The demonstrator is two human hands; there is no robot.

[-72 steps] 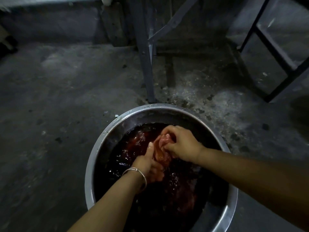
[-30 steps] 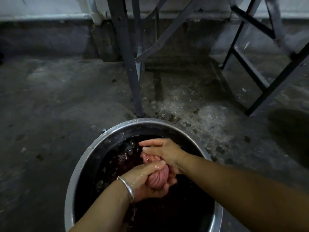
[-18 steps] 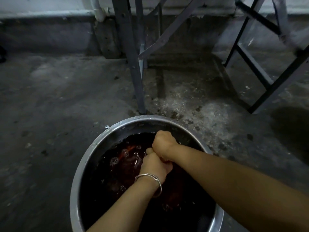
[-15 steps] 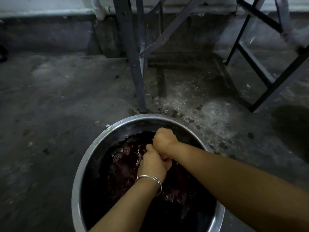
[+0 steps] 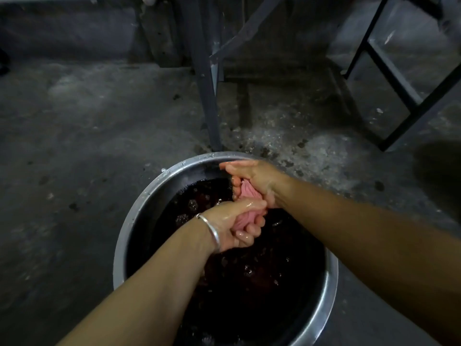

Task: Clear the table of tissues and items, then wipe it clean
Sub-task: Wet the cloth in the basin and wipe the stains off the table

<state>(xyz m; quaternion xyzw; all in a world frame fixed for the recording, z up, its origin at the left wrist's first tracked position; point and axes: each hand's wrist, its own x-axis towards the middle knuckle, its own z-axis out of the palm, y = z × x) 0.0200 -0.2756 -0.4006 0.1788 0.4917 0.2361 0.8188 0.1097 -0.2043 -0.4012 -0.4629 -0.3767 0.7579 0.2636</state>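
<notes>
left hand (image 5: 232,226) fingers gripping pink cloth (image 5: 247,193) | right hand (image 5: 257,176) fingers gripping it | above basin (image 5: 119,265)

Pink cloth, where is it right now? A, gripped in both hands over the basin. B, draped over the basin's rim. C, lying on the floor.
A: the left hand and right hand both grip the twisted pink cloth above the metal basin and its dark water.

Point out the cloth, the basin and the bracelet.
cloth (image 5: 245,193): head view, twisted pink middle.
basin (image 5: 184,164): head view, upper left rim.
bracelet (image 5: 210,229): head view, band across the wrist.
</notes>
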